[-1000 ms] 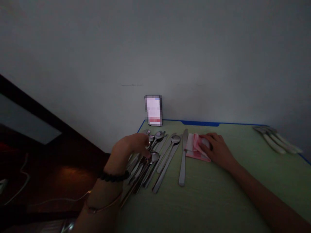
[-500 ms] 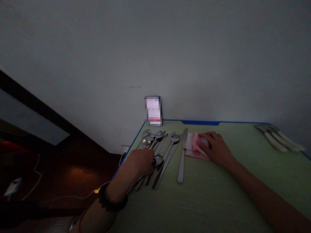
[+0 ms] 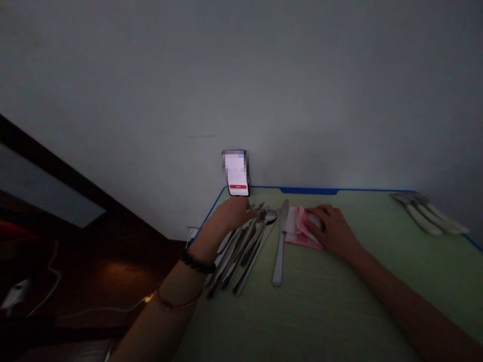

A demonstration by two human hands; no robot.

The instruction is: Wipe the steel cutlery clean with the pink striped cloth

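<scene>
My left hand [image 3: 233, 213] reaches forward over the bowls of several steel spoons [image 3: 241, 249] laid in a bunch on the green table [image 3: 320, 301], close below a lit phone [image 3: 236, 172] propped against the wall. Its fingers are hidden from me. My right hand [image 3: 332, 229] lies flat with fingers spread on a folded pink and white cloth [image 3: 298, 229]. A table knife [image 3: 279, 246] lies between the spoons and the cloth.
Several white-handled utensils [image 3: 426, 213] lie at the table's far right. The table has a blue edge [image 3: 309, 190] against the wall. To the left, dark floor with a white cable [image 3: 94, 307] and a charger [image 3: 15, 294].
My left hand has moved forward from the spoon handles to the spoon bowls near the phone. The right hand stays on the cloth.
</scene>
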